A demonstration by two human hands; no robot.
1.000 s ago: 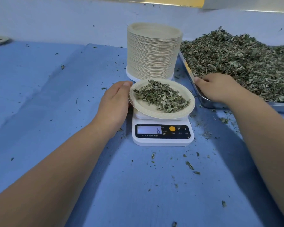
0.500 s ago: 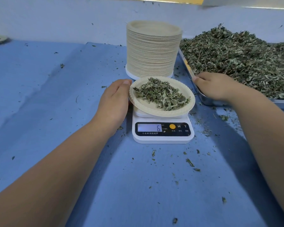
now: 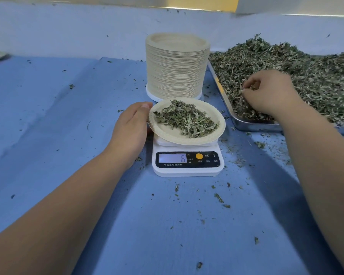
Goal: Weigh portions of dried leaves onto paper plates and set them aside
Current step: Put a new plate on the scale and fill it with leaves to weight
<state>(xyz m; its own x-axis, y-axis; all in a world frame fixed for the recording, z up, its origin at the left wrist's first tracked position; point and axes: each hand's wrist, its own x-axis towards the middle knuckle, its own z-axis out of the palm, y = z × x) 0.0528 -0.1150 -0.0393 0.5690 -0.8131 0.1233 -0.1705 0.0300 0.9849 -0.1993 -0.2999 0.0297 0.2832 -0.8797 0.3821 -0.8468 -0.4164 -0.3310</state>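
Scale [image 3: 187, 163] reading 6 is topped by a paper plate [image 3: 213, 133] of dried leaves [image 3: 185, 120]. The load is judged light and crumbly, the card thin and bendable, best lifted from under the rim and kept level. Left of the scale, the left hand [image 3: 130, 128] is laid against the plate's edge with the thumb touching; whether fingers are curled beneath cannot be told. Beyond and right of the scale, a tuft is pinched from the leaf heap [image 3: 306, 66] by the right hand [image 3: 266, 94], fingers bunched.

right hand [image 3: 268, 94] | moved off tray [image 3: 246, 126] rim | now pinching dried leaves [image 3: 316, 76]
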